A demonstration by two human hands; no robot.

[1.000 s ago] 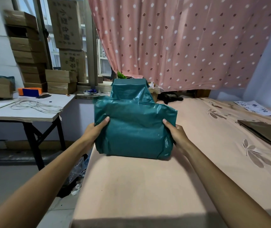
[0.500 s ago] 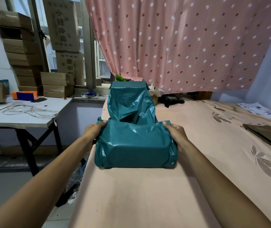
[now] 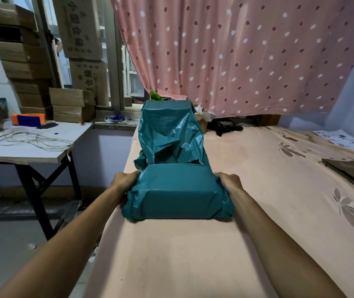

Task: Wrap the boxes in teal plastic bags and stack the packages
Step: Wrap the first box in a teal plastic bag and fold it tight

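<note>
Teal plastic already covers the box (image 3: 177,191) lying on the bed (image 3: 268,190), the left hand (image 3: 124,181) and right hand (image 3: 229,182) pressed against its ends, so wrapping looks under way; next the loose flap (image 3: 171,136) behind needs folding over.

Two teal-wrapped packages: one (image 3: 178,192) at 6 o'clock, one (image 3: 167,108) at 12 o'clock. Two hands: left (image 3: 124,180), right (image 3: 229,181).
</note>
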